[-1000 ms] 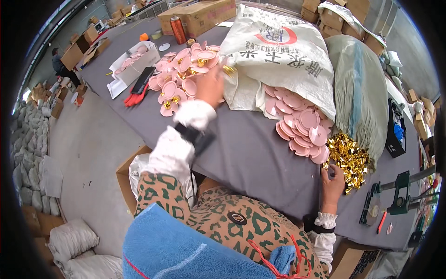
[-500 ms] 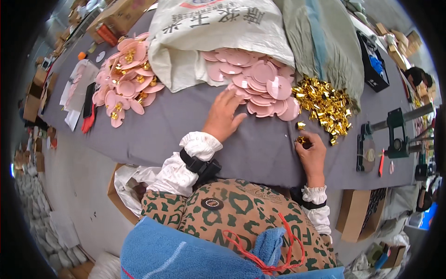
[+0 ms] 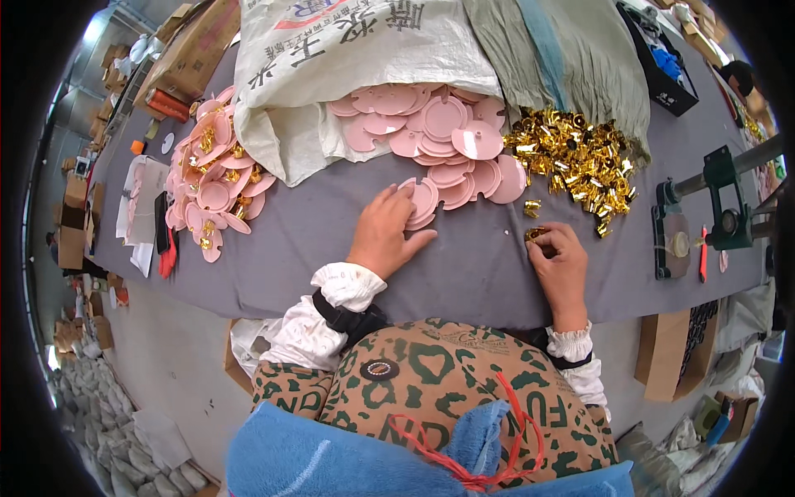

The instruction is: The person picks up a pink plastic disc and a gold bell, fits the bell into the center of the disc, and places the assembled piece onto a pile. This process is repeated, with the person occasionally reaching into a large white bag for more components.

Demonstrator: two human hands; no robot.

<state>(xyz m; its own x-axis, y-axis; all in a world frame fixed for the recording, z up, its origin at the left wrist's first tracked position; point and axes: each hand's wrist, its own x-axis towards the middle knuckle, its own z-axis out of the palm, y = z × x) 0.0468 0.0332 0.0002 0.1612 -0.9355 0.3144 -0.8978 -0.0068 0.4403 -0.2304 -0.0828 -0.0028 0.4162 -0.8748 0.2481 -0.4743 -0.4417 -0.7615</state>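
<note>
Head view: left hand (image 3: pixel 386 232) lies open, fingers touching pink discs (image 3: pixel 431 161) on the grey tabletop (image 3: pixel 489 273). Just right of the discs, right hand (image 3: pixel 560 261) pinches a gold clip (image 3: pixel 535 234), below the gold clip pile (image 3: pixel 575 157).

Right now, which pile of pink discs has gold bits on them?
The far-left pile of pink discs; gold clips sit on them. The middle pile is plain pink.
</note>
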